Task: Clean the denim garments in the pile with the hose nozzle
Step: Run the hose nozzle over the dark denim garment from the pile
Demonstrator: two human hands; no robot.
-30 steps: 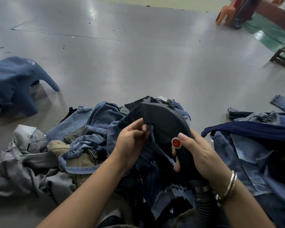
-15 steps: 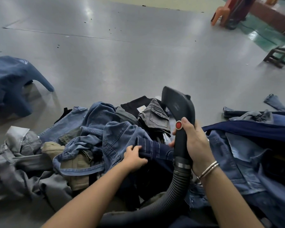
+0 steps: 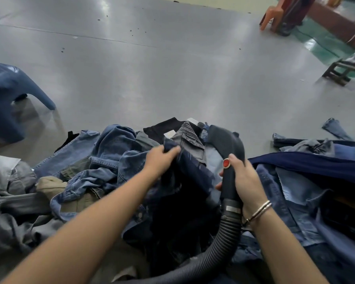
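A pile of denim garments in light blue, grey and khaki lies on the grey floor in front of me. My left hand grips the top edge of a dark blue denim garment and holds it up over the pile. My right hand grips the black hose nozzle by its handle, thumb beside the red button. The nozzle's wide head points up and away, just right of the dark garment. A ribbed grey hose runs down from the handle toward me.
A second heap of blue denim lies at the right. A blue plastic stool stands at the left. An orange chair and a low wooden stool stand far right. Bare grey floor stretches beyond the pile.
My left hand has risen, lifting the dark denim garment's edge higher over the pile. The nozzle in my right hand has tilted slightly and stays beside the garment.
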